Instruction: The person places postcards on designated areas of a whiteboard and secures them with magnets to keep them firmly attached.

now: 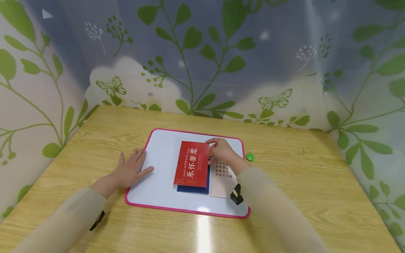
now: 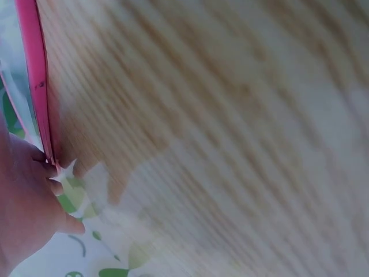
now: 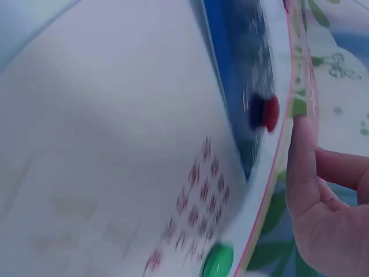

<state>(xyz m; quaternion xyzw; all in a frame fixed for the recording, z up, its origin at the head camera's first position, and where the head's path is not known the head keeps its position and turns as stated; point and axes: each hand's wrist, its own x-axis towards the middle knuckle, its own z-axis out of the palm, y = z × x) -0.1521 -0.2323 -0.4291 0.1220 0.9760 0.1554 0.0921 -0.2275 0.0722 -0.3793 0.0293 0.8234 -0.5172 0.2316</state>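
The head view is bright and evenly lit, seemingly from above: a streak of glare lies on the wooden table (image 1: 202,228) just nearer than the right hand (image 1: 221,150), and shadows under both hands are faint. Straight lines bow toward the corners. Both wrist views are heavily smeared by motion blur; beside the left hand (image 2: 26,208) the wood grain streaks, and print near the right hand is unreadable.

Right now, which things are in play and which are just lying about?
In play: right hand pinching red card; left hand flat on whiteboard; blue card; pale card.
Lying about: green magnet; table.
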